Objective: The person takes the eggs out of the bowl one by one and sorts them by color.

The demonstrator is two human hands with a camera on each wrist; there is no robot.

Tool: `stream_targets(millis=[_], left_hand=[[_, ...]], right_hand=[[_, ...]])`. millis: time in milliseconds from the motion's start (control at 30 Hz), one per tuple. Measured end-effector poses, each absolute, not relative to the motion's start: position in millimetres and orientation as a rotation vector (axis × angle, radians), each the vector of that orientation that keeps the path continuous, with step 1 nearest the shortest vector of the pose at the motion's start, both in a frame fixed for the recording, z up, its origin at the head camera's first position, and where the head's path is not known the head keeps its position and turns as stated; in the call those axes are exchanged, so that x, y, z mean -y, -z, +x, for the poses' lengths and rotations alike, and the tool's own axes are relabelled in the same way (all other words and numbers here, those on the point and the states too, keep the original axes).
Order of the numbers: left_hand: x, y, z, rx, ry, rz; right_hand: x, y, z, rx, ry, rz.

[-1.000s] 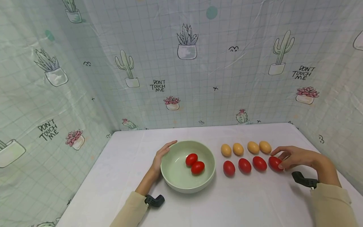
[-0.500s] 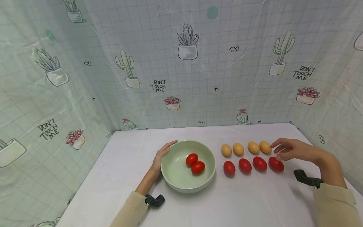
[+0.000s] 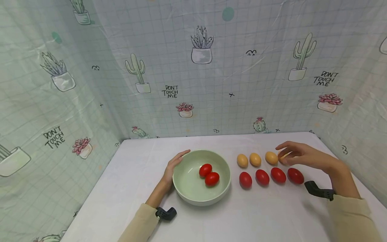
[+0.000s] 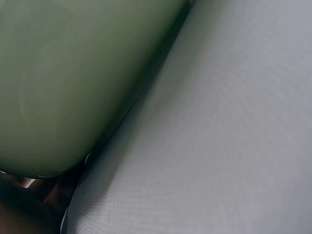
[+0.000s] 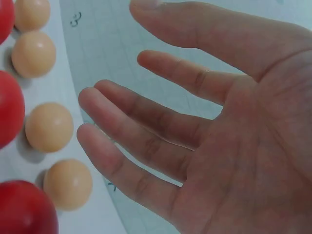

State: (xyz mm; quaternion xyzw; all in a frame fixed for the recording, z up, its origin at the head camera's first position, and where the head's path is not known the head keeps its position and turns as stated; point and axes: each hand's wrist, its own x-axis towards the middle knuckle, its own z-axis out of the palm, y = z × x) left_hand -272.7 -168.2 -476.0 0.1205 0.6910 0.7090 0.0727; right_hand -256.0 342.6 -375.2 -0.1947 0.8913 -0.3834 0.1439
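My left hand (image 3: 170, 170) rests along the outer left side of a pale green bowl (image 3: 188, 191), fingers stretched towards its rim. In the left wrist view the bowl's outer wall (image 4: 63, 83) fills the upper left, with the fingers dark and mostly hidden beneath. Two red eggs (image 3: 212, 179) touch each other inside the bowl. At the right, my right hand (image 3: 312, 158) hovers at the rightmost yellow egg, which its fingers partly cover in the head view. The right wrist view shows that hand's fingers (image 5: 141, 151) spread and apart from the yellow eggs (image 5: 68, 184), holding nothing.
Right of the bowl, several yellow eggs (image 3: 255, 159) lie in a back row on the white table (image 3: 257, 215). Several red eggs (image 3: 262, 177) form a row in front of them. A cactus-print cloth (image 3: 229, 77) stands behind and at both sides.
My right hand has left the rightmost red egg, which stays in its row, and moved back and left to the rightmost yellow egg. The left hand keeps its place at the bowl.
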Motion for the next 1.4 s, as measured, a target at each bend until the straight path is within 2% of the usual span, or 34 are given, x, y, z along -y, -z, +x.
stream_targets(millis=[600,1133,1400], left_hand=[[169,478,-271,-2.057,-2.138,0.36],[168,476,-272,-2.062,-2.139,0.36],[169,476,-273,-2.076,-2.127,0.37]], right_hand=[[-287,358,-249,-2.521,1.196,-0.711],[-216,371,-249,-2.539,1.321,-0.898],[-173,363,-259,-2.502,1.253,-1.018]])
